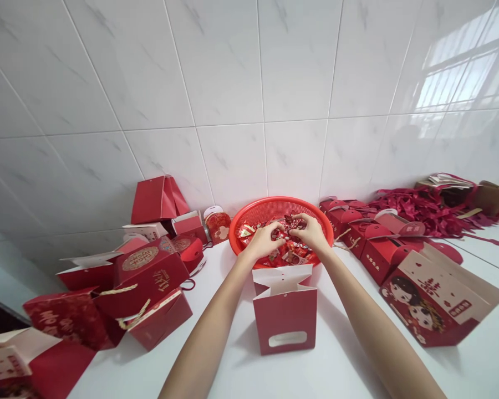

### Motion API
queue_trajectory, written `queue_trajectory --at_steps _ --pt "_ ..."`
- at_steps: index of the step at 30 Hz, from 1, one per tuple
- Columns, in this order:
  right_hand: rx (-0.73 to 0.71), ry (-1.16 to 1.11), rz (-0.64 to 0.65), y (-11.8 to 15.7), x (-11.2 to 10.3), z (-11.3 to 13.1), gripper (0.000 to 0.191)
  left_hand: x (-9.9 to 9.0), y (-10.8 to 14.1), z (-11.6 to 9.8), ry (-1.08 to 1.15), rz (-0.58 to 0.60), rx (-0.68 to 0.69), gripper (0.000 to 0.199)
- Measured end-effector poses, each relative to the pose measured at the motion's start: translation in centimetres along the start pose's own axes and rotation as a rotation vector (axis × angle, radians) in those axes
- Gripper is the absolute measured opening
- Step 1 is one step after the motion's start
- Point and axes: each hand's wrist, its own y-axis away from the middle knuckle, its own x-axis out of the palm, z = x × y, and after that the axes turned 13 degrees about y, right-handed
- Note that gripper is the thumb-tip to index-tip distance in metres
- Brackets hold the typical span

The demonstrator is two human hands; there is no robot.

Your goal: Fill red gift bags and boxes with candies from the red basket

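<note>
Judging by the layout, looks to be partway along, at picking through wrapped sweets in a red mesh basket. Already done, apparently: unfolding a plain red box and standing it upright on the white table, slot toward the near side. Not yet done: closing the open top of that box. Cannot see any sweets through the opening from this angle, so cannot judge progress from the inside. Can make out plenty of sweets in the basket, plus more boxes at the left (jumbled, some with rope handles, and hard to count) and more boxes at the right, with no way to tell full from empty.

Reaching over the near rim of the basket with 2 hands, side by side. To the left of the basket's middle, curling the fingers of the left hand, with only a narrow gap to the thumb. To the right of the middle, bending the right hand likewise, near dark red wrappers. Cannot tell, for either hand, about any sweet between the fingertips.

Lying directly under the fingers, apparently in contact, in the case of the sweets. Standing nearer the body, between the forearms and apart from both, in the case of the plain red box; cannot tell about contact with the basket.
</note>
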Motion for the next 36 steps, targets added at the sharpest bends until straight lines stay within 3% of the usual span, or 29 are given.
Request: queue_trajectory --at_steps 15,19,26,36 --pt "0.022 -0.243 0.089 0.7 -0.7 1.0 0.04 0.1 0.5 -0.3 0.105 -0.056 -0.077 0.031" --pt "0.074 -0.354 0.117 0.9 -1.1 1.5 0.042 0.1 0.4 -0.4 0.146 -0.163 -0.062 0.017" --pt "0.129 -0.483 0.098 0.7 -1.3 1.7 0.033 -0.3 0.2 0.0 0.247 -0.271 0.022 0.044" --pt "0.235 -0.66 0.195 0.6 -1.5 1.9 0.025 -0.5 -0.1 0.2 0.082 -0.302 -0.016 0.045"
